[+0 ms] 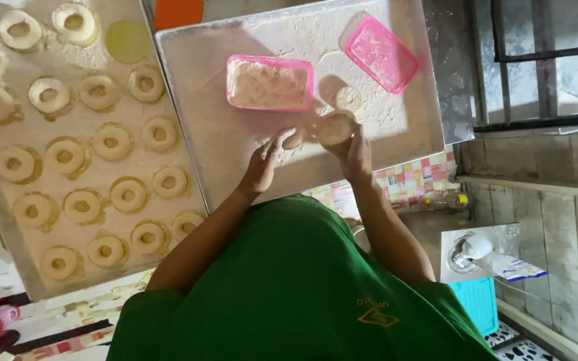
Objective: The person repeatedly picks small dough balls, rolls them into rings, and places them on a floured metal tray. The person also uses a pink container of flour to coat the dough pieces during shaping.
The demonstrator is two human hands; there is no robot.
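Two metal trays fill the upper scene. The left tray (188,194) carries rows of ring-shaped dough pieces (112,142) that run nearly to its right and near edges, leaving little bare room. The floured tray (202,87) on the right lies just beside it, the long edges almost touching. It holds a pink container (270,83) of flour left of centre and a pink lid (380,53) near its far right corner; the two are well apart. Bare floured surface lies along its near edge and its left side.

Both hands meet over the near part of the floured tray. The right hand (352,150) holds a round dough piece (334,128), fingers curled about it. The left hand (265,164) reaches toward the dough, fingers partly bent; whether they touch it cannot be told. The dough is above the tray, near the container's right near corner. A small flattened disc (348,97) lies just beyond it.
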